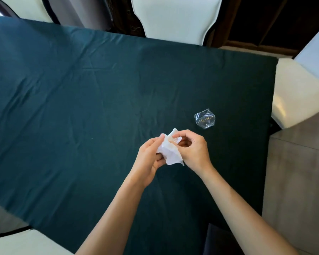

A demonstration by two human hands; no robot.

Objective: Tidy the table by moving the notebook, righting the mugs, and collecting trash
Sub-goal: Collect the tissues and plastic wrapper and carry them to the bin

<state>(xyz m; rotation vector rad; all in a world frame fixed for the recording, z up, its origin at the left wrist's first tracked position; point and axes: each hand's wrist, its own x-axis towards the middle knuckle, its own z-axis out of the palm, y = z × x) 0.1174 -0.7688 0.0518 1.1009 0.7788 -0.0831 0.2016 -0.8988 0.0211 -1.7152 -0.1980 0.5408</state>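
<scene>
A crumpled white paper tissue (pixel 170 152) is held above the table between both my hands. My left hand (pixel 150 156) grips its left side, fingers curled round the wad. My right hand (pixel 192 149) pinches its upper right part with thumb and fingers. A crumpled clear plastic wrapper (pixel 204 119) lies on the dark green tablecloth (pixel 81 92), a short way to the right of and beyond my right hand. No notebook and no mug is in view.
White chairs stand around the table: one at the far side (pixel 175 15), one at the right end (pixel 295 92), one at the near left corner (pixel 26 242). The table's right edge drops to a tiled floor (pixel 298 172).
</scene>
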